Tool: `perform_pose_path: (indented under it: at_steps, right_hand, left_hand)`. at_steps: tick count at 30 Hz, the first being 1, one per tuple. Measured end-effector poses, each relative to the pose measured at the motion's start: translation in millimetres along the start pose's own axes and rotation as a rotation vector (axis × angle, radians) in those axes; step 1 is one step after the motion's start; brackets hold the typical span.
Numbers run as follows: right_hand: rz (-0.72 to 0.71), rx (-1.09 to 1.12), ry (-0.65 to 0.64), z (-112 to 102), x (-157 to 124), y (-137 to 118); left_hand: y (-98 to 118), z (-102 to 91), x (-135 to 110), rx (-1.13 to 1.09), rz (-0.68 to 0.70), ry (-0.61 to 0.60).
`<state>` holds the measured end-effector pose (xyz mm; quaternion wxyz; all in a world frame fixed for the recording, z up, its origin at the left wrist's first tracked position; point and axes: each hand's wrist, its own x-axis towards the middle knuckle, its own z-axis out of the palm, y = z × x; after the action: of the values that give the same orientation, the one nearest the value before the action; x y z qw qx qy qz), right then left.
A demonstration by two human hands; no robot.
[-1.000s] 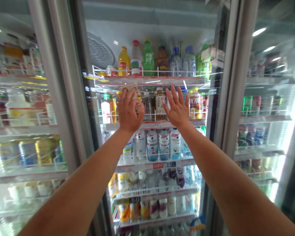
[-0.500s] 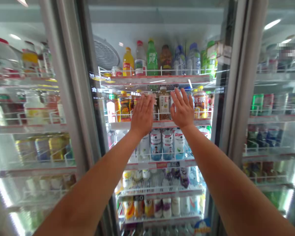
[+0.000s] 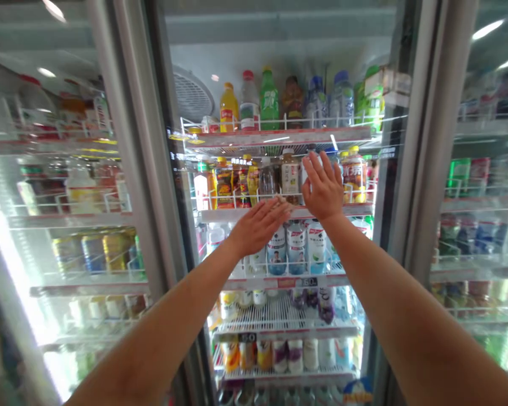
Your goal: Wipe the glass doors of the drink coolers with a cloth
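Note:
My left hand [image 3: 260,226] lies flat with its fingers stretched out toward the right, at or against the glass door [image 3: 237,62] of a drinks fridge. A small pale patch shows by its fingertips; whether it is a cloth or a reflection I cannot tell. Higher up and to the right, my right hand [image 3: 323,187] is open, palm toward the glass and fingers spread upward. Behind the glass near my hands stand a bottle with a white label [image 3: 289,172], a dark bottle [image 3: 269,179] and blue-and-white bottles [image 3: 296,251].
Metal door frames [image 3: 138,141] stand on either side, with more drink shelves beyond them. The top shelf holds a green bottle [image 3: 270,101] and a yellow bottle [image 3: 229,108]. Lower down are a wire shelf [image 3: 271,316] and small cups [image 3: 279,355]. Ceiling lights reflect in the glass.
My left hand has moved down and tilted toward the right, uncovering bottles behind it. My right hand keeps nearly the same place on the door. The whole view has shifted slightly.

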<state>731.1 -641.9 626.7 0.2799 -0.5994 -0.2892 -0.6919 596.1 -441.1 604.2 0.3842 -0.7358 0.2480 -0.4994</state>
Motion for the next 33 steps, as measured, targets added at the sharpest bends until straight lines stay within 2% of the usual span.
perform_pose_path:
  at_steps: [1,4,6,7,8,10,12,13,14,17,18,19,20,21,23,24,25,26,27,30,31,32,33]
  right_hand:
    - [-0.001,0.001,0.005,0.0,-0.4,-0.4]
    - [-0.005,-0.003,0.026,0.4,-1.3,-1.1]
    - [-0.006,-0.007,0.038,0.7,-1.6,-1.3]
    - [-0.006,-0.007,0.041,0.8,-1.7,-1.2]
    - [-0.005,-0.005,0.040,0.8,-1.7,-1.2]
    - [-0.004,0.001,0.036,0.8,-1.7,-1.1]
    - [-0.004,0.004,0.034,0.6,-1.7,-1.2]
    - [-0.005,0.002,0.037,0.4,-1.8,-1.2]
    - [-0.006,0.000,0.041,0.4,-1.8,-1.3]
    - [-0.004,0.001,0.045,0.3,-2.2,-1.4]
    - [-0.002,0.003,0.042,0.4,-2.3,-1.4]
    - [0.000,0.004,0.040,0.5,-2.3,-1.3]
    - [0.001,0.004,0.038,0.7,-2.3,-1.3]
    - [0.002,0.003,0.036,0.8,-2.1,-1.2]
    - [0.001,-0.002,0.034,1.0,-1.7,-1.2]
    - [-0.001,-0.006,0.036,1.0,-1.5,-1.3]
    - [-0.003,-0.011,0.042,1.0,-1.4,-1.3]
    - [-0.008,-0.017,0.049,1.0,-1.3,-1.3]
    - [-0.012,-0.021,0.057,1.0,-1.4,-1.3]
    - [-0.015,-0.015,0.058,0.9,-1.8,-1.1]
    - [-0.011,-0.007,0.051,0.9,-2.0,-1.0]
    - [-0.006,0.002,0.043,1.0,-2.1,-0.9]
    - [-0.001,0.009,0.039,1.2,-2.2,-0.9]
  left_hand:
    - [-8.4,-3.4,-2.2,0.021,-0.044,0.017]
    - [-32.5,-11.0,-6.6,0.087,-0.412,0.202]
    - [-30.7,-9.2,-10.8,0.096,-0.537,0.285]
    - [-23.7,-6.6,-13.9,0.087,-0.516,0.281]
    - [-14.8,-4.0,-17.3,0.071,-0.438,0.242]
    - [1.0,-1.0,-23.8,0.023,-0.170,0.087]
    - [2.9,-3.9,-27.1,-0.003,0.024,-0.045]
    - [-2.1,-7.2,-26.9,0.002,0.026,-0.064]
    - [-9.6,-11.0,-25.6,0.018,-0.047,-0.043]
    - [-26.6,-17.3,-19.2,0.068,-0.431,0.143]
    - [-24.9,-16.1,-17.9,0.072,-0.514,0.198]
    - [-18.5,-13.2,-17.5,0.064,-0.537,0.224]
    - [-8.7,-9.2,-18.2,0.047,-0.494,0.214]
    - [2.8,-4.9,-19.5,0.022,-0.386,0.172]
    - [21.2,1.8,-22.0,-0.030,-0.019,0.020]
    - [24.1,3.0,-21.9,-0.041,0.142,-0.048]
    - [21.4,2.5,-20.3,-0.034,0.231,-0.089]
    - [13.6,0.6,-17.1,-0.013,0.233,-0.096]
    - [2.3,-2.4,-12.5,0.015,0.147,-0.072]
    - [-27.9,-10.0,3.9,0.076,-0.340,0.163]
    - [-29.6,-10.0,7.5,0.079,-0.469,0.244]
    - [-25.8,-8.4,9.2,0.073,-0.542,0.294]
    - [-17.3,-5.7,8.9,0.061,-0.543,0.306]
